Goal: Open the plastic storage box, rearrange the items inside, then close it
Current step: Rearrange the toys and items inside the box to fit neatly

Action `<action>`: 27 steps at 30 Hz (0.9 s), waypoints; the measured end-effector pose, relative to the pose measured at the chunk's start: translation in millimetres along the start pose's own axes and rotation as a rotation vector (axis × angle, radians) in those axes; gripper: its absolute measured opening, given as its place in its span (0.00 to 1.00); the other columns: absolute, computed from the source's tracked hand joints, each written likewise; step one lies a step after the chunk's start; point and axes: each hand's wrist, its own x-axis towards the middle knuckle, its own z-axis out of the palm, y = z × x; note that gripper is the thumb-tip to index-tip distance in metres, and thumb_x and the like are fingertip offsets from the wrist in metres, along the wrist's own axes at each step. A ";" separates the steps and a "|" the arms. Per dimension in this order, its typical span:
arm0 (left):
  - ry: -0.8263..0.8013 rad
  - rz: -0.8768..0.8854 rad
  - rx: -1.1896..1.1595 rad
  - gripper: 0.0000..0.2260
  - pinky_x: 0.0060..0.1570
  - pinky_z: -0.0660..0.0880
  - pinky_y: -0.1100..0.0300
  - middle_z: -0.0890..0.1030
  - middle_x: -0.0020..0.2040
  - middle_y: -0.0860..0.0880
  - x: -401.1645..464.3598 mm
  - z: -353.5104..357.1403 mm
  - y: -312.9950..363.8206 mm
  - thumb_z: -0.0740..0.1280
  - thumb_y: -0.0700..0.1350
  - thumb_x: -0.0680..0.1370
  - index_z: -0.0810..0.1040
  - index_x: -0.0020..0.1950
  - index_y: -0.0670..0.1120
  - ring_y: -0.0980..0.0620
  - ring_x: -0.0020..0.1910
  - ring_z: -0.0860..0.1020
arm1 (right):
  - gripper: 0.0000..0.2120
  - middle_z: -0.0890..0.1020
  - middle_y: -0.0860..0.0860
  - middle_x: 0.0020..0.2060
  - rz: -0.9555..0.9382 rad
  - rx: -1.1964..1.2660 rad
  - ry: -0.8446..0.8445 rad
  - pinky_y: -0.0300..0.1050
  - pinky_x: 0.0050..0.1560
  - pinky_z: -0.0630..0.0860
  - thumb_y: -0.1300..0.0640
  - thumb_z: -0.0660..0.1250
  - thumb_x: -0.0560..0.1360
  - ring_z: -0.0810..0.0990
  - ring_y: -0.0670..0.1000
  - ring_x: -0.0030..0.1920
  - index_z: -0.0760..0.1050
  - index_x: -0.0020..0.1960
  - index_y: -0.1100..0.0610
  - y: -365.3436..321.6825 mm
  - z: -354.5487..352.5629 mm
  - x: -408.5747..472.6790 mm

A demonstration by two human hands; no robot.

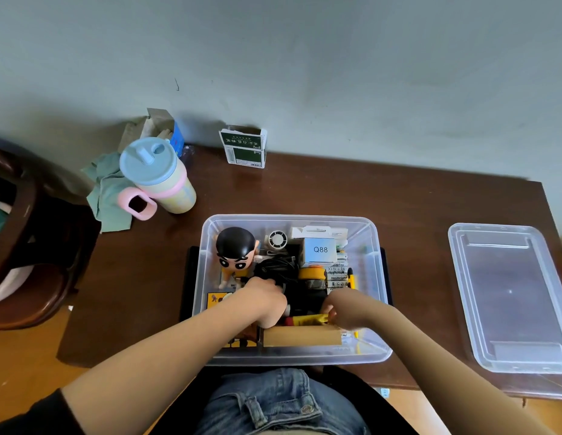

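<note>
The storage box (372,265) was clear, the table (399,199) dark brown, the cup (161,177) blue-lidded with a pink handle.

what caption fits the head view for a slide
Both hands rearrange items inside the open storage box; its lid lies on the table, right.

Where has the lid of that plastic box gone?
The lid lies flat on the table, to the right of the open box, clear of both hands.
</note>
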 end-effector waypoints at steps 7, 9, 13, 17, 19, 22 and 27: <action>-0.011 -0.015 0.017 0.13 0.49 0.67 0.53 0.72 0.64 0.42 2.0 -0.2 1.3 0.59 0.36 0.78 0.74 0.62 0.39 0.43 0.62 0.68 | 0.11 0.84 0.48 0.46 -0.009 0.029 0.130 0.43 0.43 0.76 0.46 0.69 0.73 0.80 0.50 0.48 0.83 0.50 0.51 -10.5 3.5 7.5; -0.017 -0.013 0.020 0.13 0.49 0.68 0.52 0.72 0.64 0.42 1.4 -0.7 1.4 0.59 0.36 0.78 0.74 0.62 0.39 0.43 0.62 0.68 | 0.10 0.84 0.46 0.48 -0.054 -0.054 0.098 0.43 0.46 0.78 0.48 0.69 0.73 0.81 0.49 0.50 0.83 0.52 0.49 -12.8 3.7 8.9; -0.008 -0.003 0.001 0.14 0.49 0.68 0.51 0.72 0.63 0.42 0.5 0.0 0.0 0.59 0.36 0.78 0.74 0.62 0.40 0.43 0.62 0.68 | 0.10 0.83 0.48 0.50 -0.095 -0.267 0.138 0.47 0.50 0.79 0.53 0.64 0.76 0.80 0.52 0.52 0.80 0.54 0.50 -13.4 -0.7 8.5; 0.010 0.020 0.019 0.11 0.47 0.68 0.52 0.73 0.60 0.41 1.7 1.6 -1.9 0.59 0.36 0.77 0.75 0.57 0.39 0.43 0.60 0.68 | 0.04 0.82 0.45 0.43 -0.158 0.067 0.311 0.40 0.40 0.74 0.51 0.65 0.74 0.78 0.44 0.40 0.77 0.45 0.50 -4.2 -13.3 -7.1; 0.009 0.030 0.021 0.11 0.46 0.67 0.52 0.73 0.59 0.41 3.4 2.5 -2.6 0.59 0.36 0.77 0.75 0.57 0.38 0.43 0.60 0.68 | 0.04 0.80 0.42 0.37 -0.168 0.235 0.372 0.37 0.37 0.72 0.53 0.66 0.75 0.75 0.39 0.34 0.74 0.41 0.50 0.2 -16.8 -17.2; 0.010 0.030 0.024 0.11 0.47 0.66 0.53 0.73 0.60 0.41 5.5 4.4 -3.2 0.59 0.36 0.77 0.75 0.57 0.38 0.43 0.62 0.67 | 0.05 0.78 0.41 0.33 -0.189 0.105 0.386 0.34 0.35 0.69 0.56 0.64 0.76 0.75 0.40 0.35 0.74 0.41 0.52 -0.5 -17.5 -26.2; 0.010 0.015 0.017 0.11 0.47 0.66 0.53 0.74 0.59 0.42 6.1 5.4 -2.9 0.59 0.36 0.77 0.76 0.58 0.39 0.43 0.60 0.68 | 0.07 0.80 0.52 0.41 -0.165 -0.314 0.329 0.45 0.40 0.73 0.62 0.59 0.75 0.77 0.53 0.41 0.75 0.48 0.57 -16.0 -16.1 -19.4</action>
